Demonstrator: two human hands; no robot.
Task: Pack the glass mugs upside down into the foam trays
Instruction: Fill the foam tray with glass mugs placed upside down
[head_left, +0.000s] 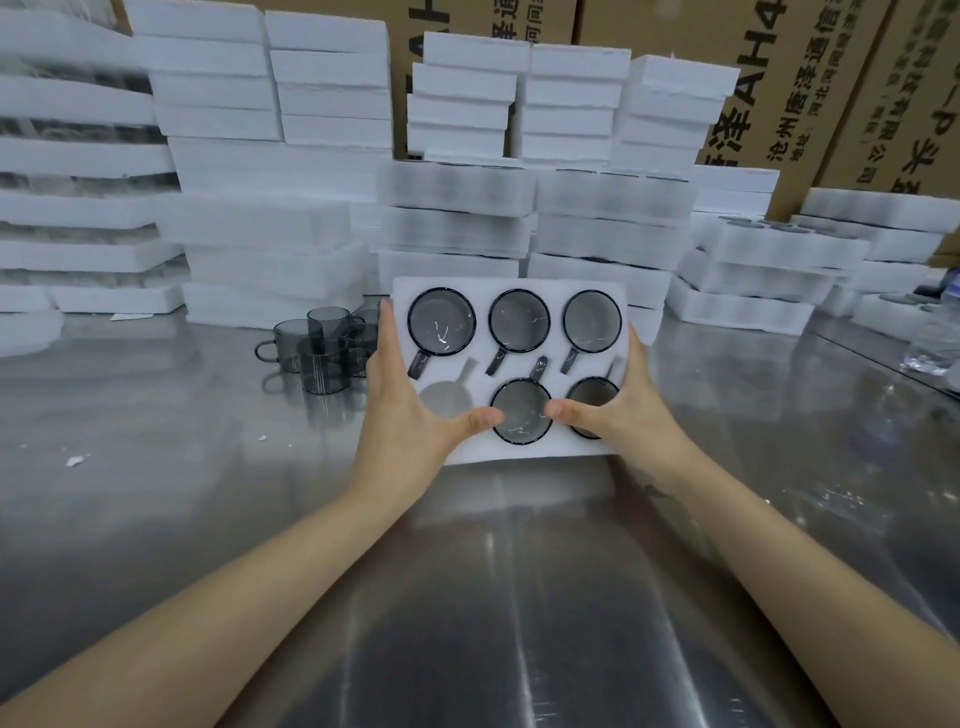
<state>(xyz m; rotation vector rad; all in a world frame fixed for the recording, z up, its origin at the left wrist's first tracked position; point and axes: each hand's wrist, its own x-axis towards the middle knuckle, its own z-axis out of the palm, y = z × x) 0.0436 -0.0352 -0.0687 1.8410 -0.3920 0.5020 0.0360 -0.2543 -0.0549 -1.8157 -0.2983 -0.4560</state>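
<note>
So, in the head view your left hand (415, 410) and right hand (618, 410) were clamped on the two short sides of the white foam tray (519, 452), with your thumbs laid over the top near the front edge and your fingers running along the sides. Five smoky grey glass mugs (519, 319) sat bottoms-up in its round pockets, three in the far row and two in the near row. The near-left pocket (447, 397) showed bare foam. A cluster of loose grey mugs (317, 353) stood upright on the shiny steel table (156, 467), just left of the tray. Behind them were stacks of white foam blocks (260, 171) and brown cardboard boxes (779, 78).
</note>
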